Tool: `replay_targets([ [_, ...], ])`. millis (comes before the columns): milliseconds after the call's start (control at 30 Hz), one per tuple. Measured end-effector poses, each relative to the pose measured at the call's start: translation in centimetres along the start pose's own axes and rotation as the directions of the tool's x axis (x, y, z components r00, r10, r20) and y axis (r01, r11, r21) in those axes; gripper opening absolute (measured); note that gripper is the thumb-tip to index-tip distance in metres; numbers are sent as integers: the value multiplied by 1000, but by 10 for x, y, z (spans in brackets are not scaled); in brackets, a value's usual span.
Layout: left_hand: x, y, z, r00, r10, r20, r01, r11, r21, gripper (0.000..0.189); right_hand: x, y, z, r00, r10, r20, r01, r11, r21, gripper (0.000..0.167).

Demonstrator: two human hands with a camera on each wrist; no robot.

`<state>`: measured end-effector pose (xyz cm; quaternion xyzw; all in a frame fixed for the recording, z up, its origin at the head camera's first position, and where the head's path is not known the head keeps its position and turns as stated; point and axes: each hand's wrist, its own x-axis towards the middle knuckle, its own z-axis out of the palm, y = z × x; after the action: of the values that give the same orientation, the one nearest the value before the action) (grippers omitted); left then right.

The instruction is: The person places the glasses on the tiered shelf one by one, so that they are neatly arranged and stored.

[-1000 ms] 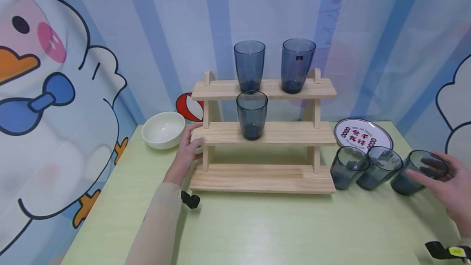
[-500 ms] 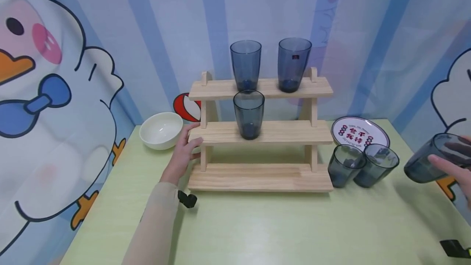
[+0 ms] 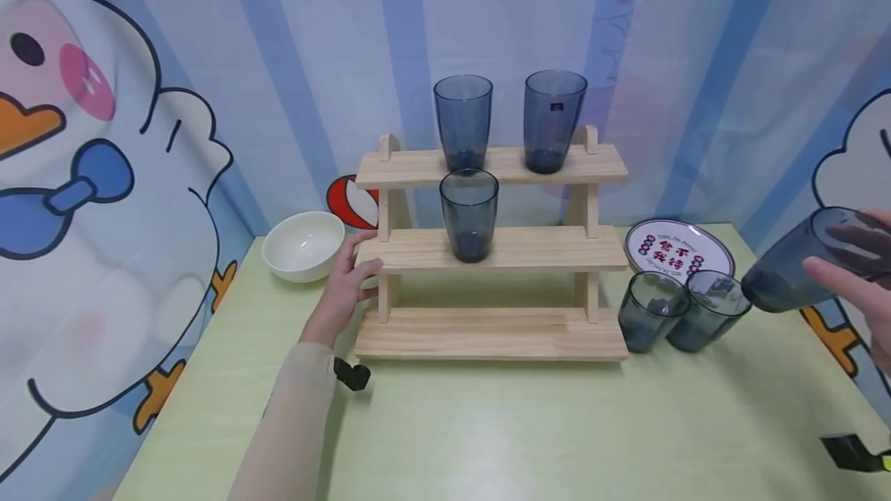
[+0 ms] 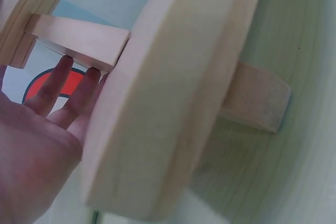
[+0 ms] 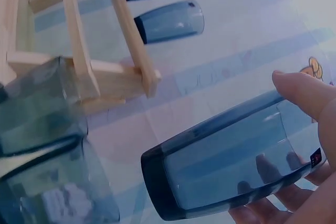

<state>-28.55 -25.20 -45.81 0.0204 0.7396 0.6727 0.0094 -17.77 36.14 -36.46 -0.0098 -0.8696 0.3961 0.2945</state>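
A three-tier wooden display shelf (image 3: pixel 550 248) stands mid-table. My left hand (image 3: pixel 337 291) grips the left end of its middle tier; in the left wrist view, fingertips touch a wooden upright (image 4: pixel 79 38). At the right, my right hand (image 3: pixel 866 296) holds a blue-grey drinking glass (image 3: pixel 780 273) in the air, tilted with its base toward the shelf. Its thumb and fingers lie on opposite sides of the glass in the right wrist view. Two similar glasses, one (image 3: pixel 643 323) beside the shelf and another (image 3: pixel 703 323) to its right, stand on the table below the held one.
Two glasses, one (image 3: pixel 464 118) left and one (image 3: pixel 553 122) right, stand on the top tier. Another glass (image 3: pixel 469 215) is on the middle tier. A white bowl (image 3: pixel 304 246) sits left of the shelf; a printed plate (image 3: pixel 643 242) lies behind the table glasses.
My right hand has lifted the rightmost glass off the table, first to the right, then up and slightly left. It is now tilted. The left hand keeps its place on the shelf.
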Motion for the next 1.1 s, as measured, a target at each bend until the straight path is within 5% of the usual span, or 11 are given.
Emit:
replay_targets([
  [133,1,0,-1,1000,-14,6,14,1000,-3,52,8,-29,13,998,69,-13,-65,979,191,65],
  [600,2,1,-4,998,-62,-4,62,998,-4,52,21,-88,41,985,-26,171,-19,966,256,75],
  [1100,3,4,-2,999,-47,2,47,999,-28,51,35,-120,81,904,-26,427,-119,943,309,75],
])
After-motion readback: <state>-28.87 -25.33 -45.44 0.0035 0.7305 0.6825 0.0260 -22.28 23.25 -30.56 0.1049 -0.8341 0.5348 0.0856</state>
